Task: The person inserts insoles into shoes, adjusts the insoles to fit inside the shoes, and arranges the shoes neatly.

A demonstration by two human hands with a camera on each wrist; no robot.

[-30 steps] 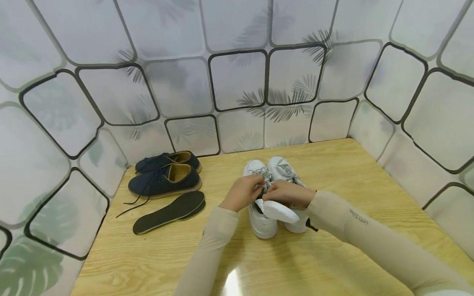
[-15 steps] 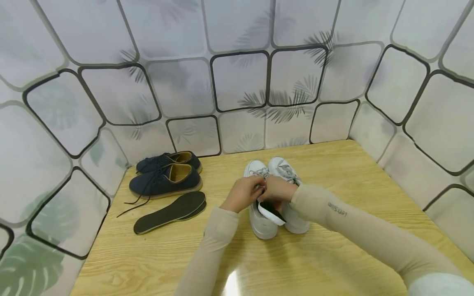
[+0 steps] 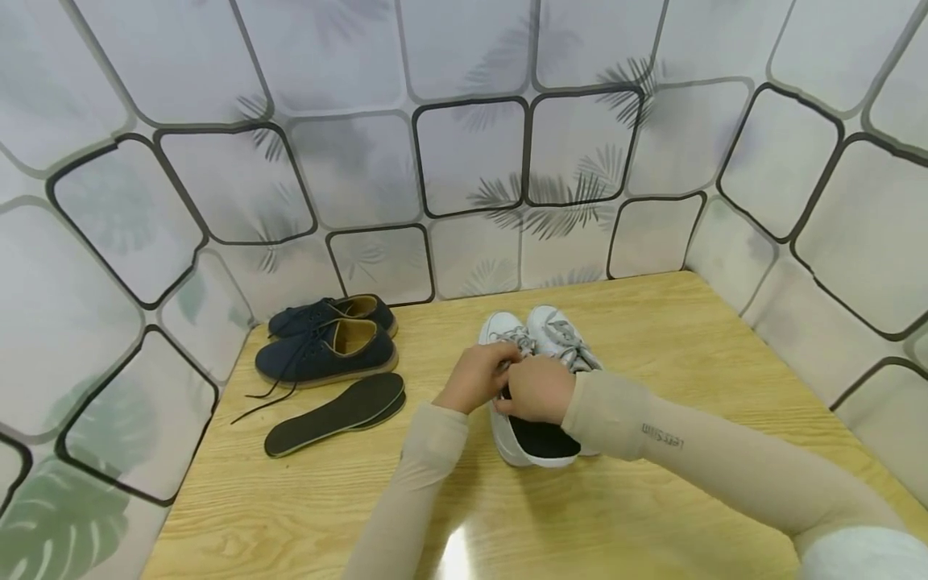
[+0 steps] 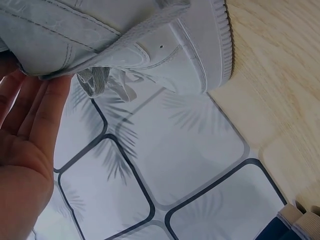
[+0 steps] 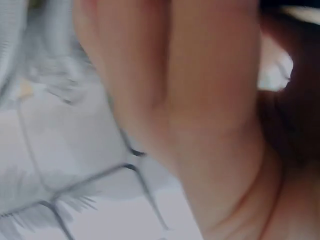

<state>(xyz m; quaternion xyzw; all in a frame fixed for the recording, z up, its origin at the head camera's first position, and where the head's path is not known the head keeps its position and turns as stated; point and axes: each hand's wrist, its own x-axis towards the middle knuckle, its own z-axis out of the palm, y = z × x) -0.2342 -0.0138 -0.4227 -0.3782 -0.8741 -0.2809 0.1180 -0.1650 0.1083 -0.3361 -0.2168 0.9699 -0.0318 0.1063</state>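
Observation:
Two white sneakers stand side by side, toes toward the back wall: the left one (image 3: pixel 499 324) and the right one (image 3: pixel 548 319). My left hand (image 3: pixel 475 379) pinches the left sneaker's tongue; in the left wrist view its fingers curl up under the edge of the white upper (image 4: pixel 155 47). My right hand (image 3: pixel 540 388) grips an insole (image 3: pixel 545 439), black on top with a white rim, over the left sneaker's opening. The insole's heel end sticks out toward me; its front end is hidden beneath the hand. The right wrist view is blurred and mostly filled by the hand (image 5: pixel 200 100).
Left on the wooden table (image 3: pixel 304 515) sit two navy lace-up shoes, a near one (image 3: pixel 319 361) and a far one (image 3: pixel 290 321), laces trailing. Two dark insoles (image 3: pixel 337 415) lie stacked in front of them. Patterned walls (image 3: pixel 471 161) enclose the back and sides.
The insole in my right hand has turned from white underside up to black side up and now lies over the left sneaker. My left hand has stayed at the tongue.

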